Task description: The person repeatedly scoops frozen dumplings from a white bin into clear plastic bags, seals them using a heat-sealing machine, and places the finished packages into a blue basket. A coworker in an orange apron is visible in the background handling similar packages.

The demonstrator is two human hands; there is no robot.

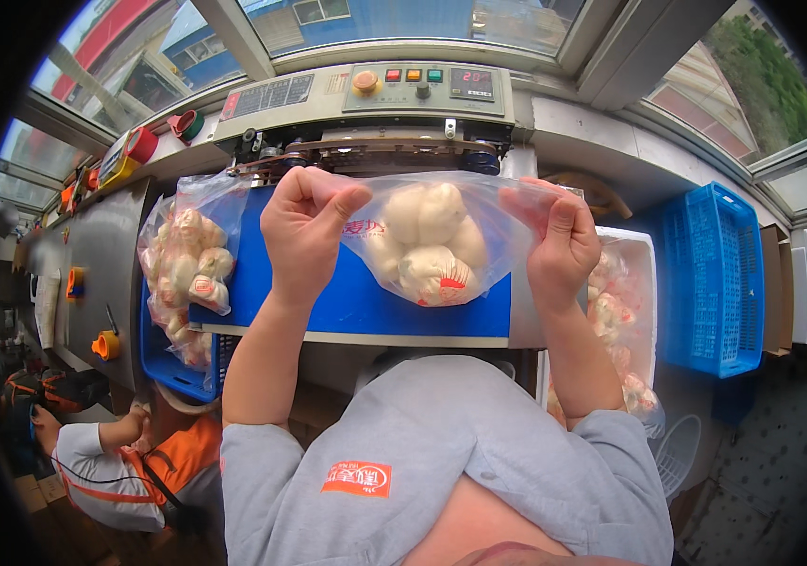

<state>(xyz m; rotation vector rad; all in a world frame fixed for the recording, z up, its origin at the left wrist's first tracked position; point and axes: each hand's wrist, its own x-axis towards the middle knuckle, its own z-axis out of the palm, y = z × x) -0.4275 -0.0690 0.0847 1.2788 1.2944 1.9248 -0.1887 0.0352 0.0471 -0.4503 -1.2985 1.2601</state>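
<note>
A clear printed plastic bag (431, 237) of pale steamed buns is stretched between my hands, over a blue conveyor belt (368, 311). My left hand (308, 233) pinches one upper corner of the bag, thumb against curled fingers. The opposite corner is gripped by my right hand (562, 244). Right behind the bag stands a continuous band sealing machine (368, 106), with coloured buttons and a lit display on its panel. Another bag of buns (194, 258) lies at the belt's left end, partly over a blue plastic crate (180, 378) holding more bagged buns.
At the right is a white foam box (647, 304) with bagged buns, beside a blue plastic crate (714, 283). Tape dispensers (106, 345) rest on the steel table (102, 283) at the left. A co-worker (127, 460) in an orange apron is at the lower left.
</note>
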